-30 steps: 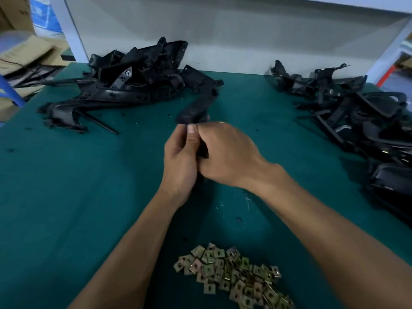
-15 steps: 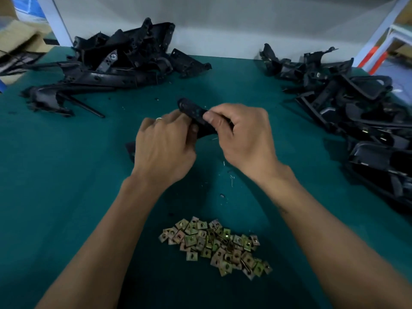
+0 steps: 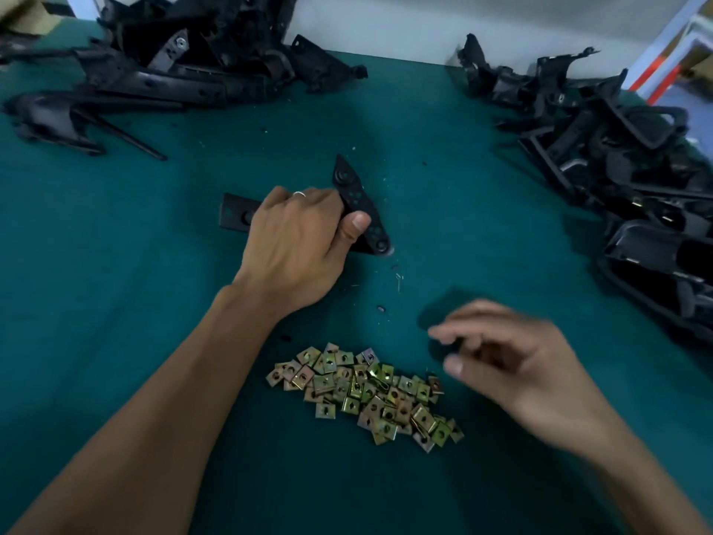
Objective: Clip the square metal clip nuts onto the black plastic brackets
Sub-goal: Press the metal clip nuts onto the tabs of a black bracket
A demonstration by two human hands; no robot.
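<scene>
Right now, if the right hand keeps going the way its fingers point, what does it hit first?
Probably the pile of metal clip nuts: the right hand points left, just beside its near edge. The hand is blurred and its height unclear, so it might pass above.

Legible text, labels, brands, numbers, signs: none can be read on any item in view.

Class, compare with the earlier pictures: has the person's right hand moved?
Yes. The right hand has left the bracket and come back toward the person, now beside the pile of clip nuts.

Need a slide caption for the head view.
Left hand holds a black bracket; right hand hovers beside the clip nuts.
</scene>
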